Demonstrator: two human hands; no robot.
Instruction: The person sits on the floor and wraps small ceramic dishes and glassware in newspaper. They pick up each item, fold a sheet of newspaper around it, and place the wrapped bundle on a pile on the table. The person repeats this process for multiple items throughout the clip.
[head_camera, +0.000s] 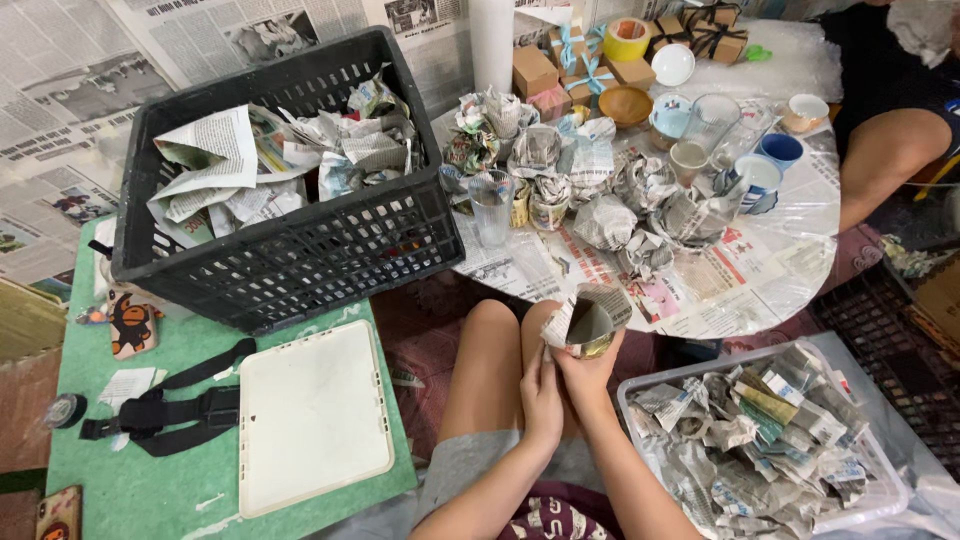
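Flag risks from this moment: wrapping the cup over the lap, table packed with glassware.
1. The half-wrapped cup sits between the left hand and right hand above bare knees; a slip would likely drop it to the floor.
2. The tall clear glass stands unwrapped by the round table's edge, next to the black crate; a nudge could tip it.
3. Wrapped bundles crowd the unwrapped mugs; reaching across could knock one.

Small brown gift boxes (560, 62) with pale blue and dark ribbons stand at the table's far edge.
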